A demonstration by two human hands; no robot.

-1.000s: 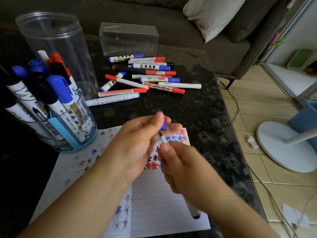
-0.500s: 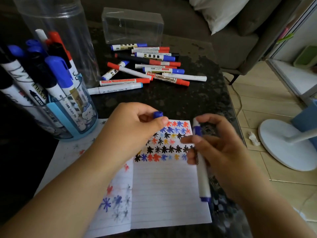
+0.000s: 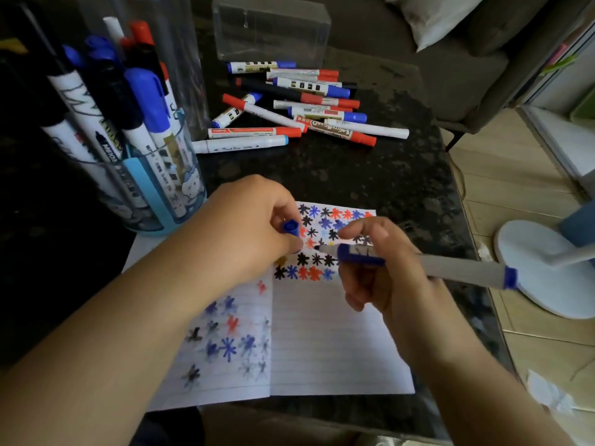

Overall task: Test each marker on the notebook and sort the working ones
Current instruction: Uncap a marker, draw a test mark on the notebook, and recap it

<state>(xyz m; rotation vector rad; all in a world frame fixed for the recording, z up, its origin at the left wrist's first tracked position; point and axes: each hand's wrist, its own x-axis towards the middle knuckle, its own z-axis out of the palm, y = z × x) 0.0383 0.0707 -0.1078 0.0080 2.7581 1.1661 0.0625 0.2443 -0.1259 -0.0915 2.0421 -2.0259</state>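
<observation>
The right hand grips the uncapped blue marker; the left hand pinches its cap. Press the tip lightly on bare notebook paper.

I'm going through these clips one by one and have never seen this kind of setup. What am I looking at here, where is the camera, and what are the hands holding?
There is no machine here: these are a person's two bare hands, filmed by a wide-angle camera worn on the head, looking forward and down. The left hand pinches a small blue cap. The right hand grips an uncapped marker with a pale barrel and blue ends, its tip at the right page of an open lined notebook, among blue, red and black star scribbles. The notebook lies on a dark speckled table. Behind it is a loose pile of markers in front of a clear plastic box. At the left, a clear cup holds more markers upright.
</observation>
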